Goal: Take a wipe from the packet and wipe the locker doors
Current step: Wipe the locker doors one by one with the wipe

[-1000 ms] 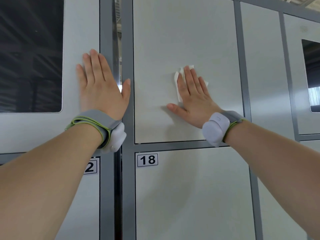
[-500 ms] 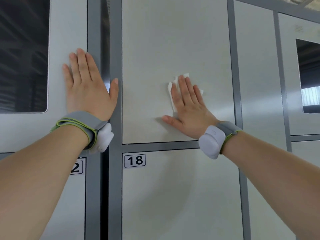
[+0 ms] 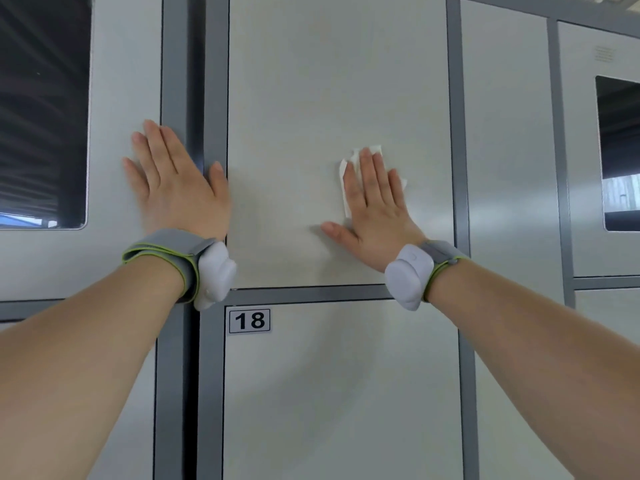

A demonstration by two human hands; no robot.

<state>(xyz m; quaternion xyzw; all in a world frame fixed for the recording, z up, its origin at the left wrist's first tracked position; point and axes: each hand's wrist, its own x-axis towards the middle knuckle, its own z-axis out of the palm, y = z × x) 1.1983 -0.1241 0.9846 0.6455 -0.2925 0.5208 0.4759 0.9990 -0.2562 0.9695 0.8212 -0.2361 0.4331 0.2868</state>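
Note:
A white wipe (image 3: pixel 344 181) lies flat against the pale grey locker door (image 3: pixel 298 98) in the middle. My right hand (image 3: pixel 374 209) presses it to the door with straight fingers, and only the wipe's top and left edges show past them. My left hand (image 3: pixel 173 188) rests flat on the neighbouring door (image 3: pixel 121 81) to the left, its thumb reaching across the grey frame post (image 3: pixel 180 64). The wipe packet is out of sight.
Below the wiped door is the door labelled 18 (image 3: pixel 249 320). A dark window (image 3: pixel 41 109) fills the left door. More doors stand to the right, one with a dark window (image 3: pixel 620 150). Grey frame bars (image 3: pixel 453 133) separate the doors.
My right hand has slid the wipe down and then a little to the right on the middle door. My left hand stays flat on the left door.

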